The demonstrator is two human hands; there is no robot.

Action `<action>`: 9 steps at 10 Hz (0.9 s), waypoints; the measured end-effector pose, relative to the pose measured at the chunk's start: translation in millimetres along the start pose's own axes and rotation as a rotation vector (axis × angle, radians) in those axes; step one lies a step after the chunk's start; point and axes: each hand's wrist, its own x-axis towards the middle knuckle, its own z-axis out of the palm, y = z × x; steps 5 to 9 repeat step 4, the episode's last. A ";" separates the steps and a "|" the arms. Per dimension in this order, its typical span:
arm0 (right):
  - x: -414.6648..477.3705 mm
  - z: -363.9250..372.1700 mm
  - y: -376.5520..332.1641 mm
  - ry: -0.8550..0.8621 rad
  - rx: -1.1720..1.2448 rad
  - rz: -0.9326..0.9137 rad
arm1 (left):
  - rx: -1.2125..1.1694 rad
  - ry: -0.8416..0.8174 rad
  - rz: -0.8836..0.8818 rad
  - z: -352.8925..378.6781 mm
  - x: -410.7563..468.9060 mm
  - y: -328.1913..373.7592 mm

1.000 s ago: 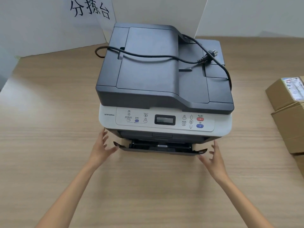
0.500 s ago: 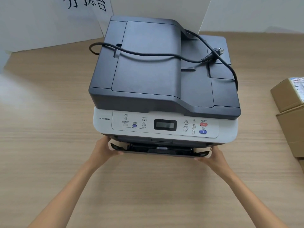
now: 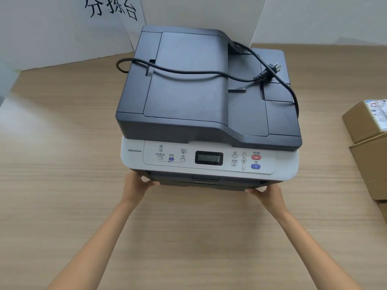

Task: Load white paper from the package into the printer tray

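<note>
Now a wooden table [image 3: 62,185] is seen beneath both hands. Just beyond them the printer [image 3: 209,101] is placed, its tray [image 3: 209,184] pressed at either end by the left hand [image 3: 136,186] and right hand [image 3: 267,194], fingers flat against its front. Brown boxes [image 3: 368,143] are stacked well right of the right hand. A black cord [image 3: 209,72] is draped on top.

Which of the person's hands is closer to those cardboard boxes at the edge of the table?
The right hand. It grips the printer's front right corner, on the side where the cardboard boxes sit; the left hand grips the far front corner.
</note>
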 end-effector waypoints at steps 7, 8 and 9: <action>-55.7 -37.5 -16.8 -0.055 0.127 0.093 | 0.027 0.083 0.059 -23.1 -52.4 13.7; -55.7 -37.5 -16.8 -0.055 0.127 0.093 | 0.027 0.083 0.059 -23.1 -52.4 13.7; -55.7 -37.5 -16.8 -0.055 0.127 0.093 | 0.027 0.083 0.059 -23.1 -52.4 13.7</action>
